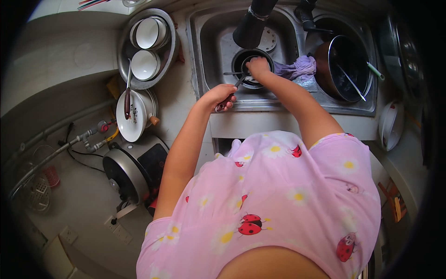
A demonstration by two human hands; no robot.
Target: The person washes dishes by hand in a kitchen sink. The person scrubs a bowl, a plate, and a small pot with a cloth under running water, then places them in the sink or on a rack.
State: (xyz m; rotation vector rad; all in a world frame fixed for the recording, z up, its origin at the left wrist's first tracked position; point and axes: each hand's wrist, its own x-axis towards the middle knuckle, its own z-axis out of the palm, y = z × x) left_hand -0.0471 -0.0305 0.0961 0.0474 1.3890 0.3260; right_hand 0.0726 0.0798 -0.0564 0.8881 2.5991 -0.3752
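Note:
My left hand [222, 97] is closed around the dark brown handle [224, 103] of a kitchen utensil at the sink's front edge. The utensil's metal shank [240, 81] runs up to the right into a round metal pot [237, 61] in the left basin. My right hand [258, 67] reaches down into this pot; its fingertips are hidden, so what they hold cannot be told. Something whitish [251, 80] shows below that hand. Another metal handle [231, 73] sticks out over the pot's left rim. A purple cloth [300, 67] lies right of the pot, on the divider.
A dark faucet [252, 26] hangs over the left basin [217, 45]. The right basin holds a large pot [322, 69]. At left stand a metal basin [122, 52] of white bowls [148, 33], stacked plates [134, 122] with a brown-handled utensil [128, 101], and a lidded pan [134, 174].

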